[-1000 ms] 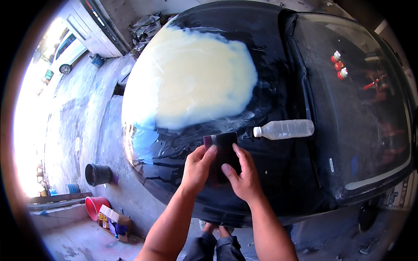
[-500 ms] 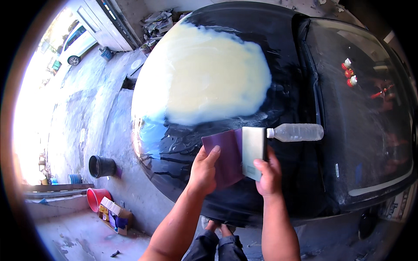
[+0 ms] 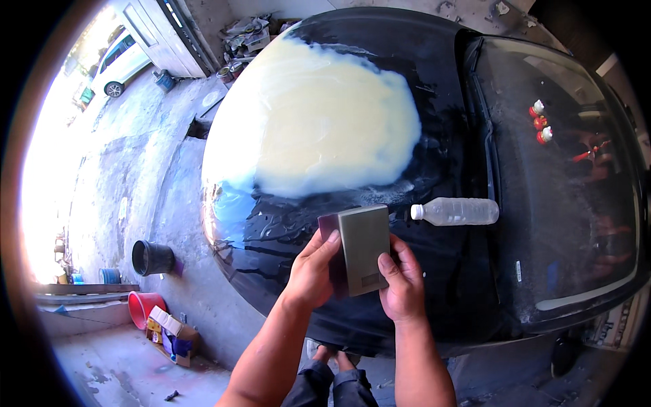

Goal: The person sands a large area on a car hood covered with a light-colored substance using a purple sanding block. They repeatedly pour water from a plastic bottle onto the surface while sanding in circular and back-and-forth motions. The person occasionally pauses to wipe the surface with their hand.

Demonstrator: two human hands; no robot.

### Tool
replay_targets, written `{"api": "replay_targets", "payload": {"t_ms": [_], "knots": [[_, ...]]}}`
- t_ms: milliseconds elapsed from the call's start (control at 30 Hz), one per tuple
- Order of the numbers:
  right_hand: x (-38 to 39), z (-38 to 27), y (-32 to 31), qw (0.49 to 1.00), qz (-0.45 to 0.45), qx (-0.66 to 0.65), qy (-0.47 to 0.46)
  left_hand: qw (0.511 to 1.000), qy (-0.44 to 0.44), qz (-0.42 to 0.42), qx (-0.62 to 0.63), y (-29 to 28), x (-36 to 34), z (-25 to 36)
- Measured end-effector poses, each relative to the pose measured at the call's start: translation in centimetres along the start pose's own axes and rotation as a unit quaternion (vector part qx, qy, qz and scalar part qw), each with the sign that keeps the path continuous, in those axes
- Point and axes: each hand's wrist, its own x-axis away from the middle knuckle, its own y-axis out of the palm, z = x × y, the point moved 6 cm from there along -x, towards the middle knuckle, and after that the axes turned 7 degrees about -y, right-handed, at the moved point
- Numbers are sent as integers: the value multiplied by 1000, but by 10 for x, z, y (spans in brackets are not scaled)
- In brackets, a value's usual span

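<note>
In the head view, the left hand [image 3: 313, 275] is closed on a maroon sandpaper sheet [image 3: 328, 222], thumb on top. The right hand [image 3: 405, 285] clasps the near right edge of a grey-green sanding block [image 3: 365, 247], which lies between the hands, overlapping the sheet. The block looks light and fairly stiff, probably best held by its long sides; the sheet seems thin and bendable.

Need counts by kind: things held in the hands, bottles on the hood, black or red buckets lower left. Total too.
Thin dark-purple sheet, left hand: 1
Flat grey-green rectangular block, right hand: 1
Clear plastic bottle with white cap: 1
Round black bucket: 1
Round red bucket: 1
Total: 5
</note>
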Motion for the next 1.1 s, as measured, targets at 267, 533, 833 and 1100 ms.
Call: {"api": "replay_targets", "payload": {"t_ms": [267, 533, 833, 1100], "knots": [[-5, -6, 1, 989, 1, 123, -82, 999, 18, -43, -2, 7, 5, 6], [-4, -13, 6, 977, -14, 172, -124, 997, 51, -62, -10, 11, 7, 10], [-8, -34, 20, 949, -47, 271, -154, 994, 82, -56, -45, 14, 8, 16], [-6, -32, 23, 935, -30, 311, -166, 967, 151, -53, -197, 23, 15, 19]]}}
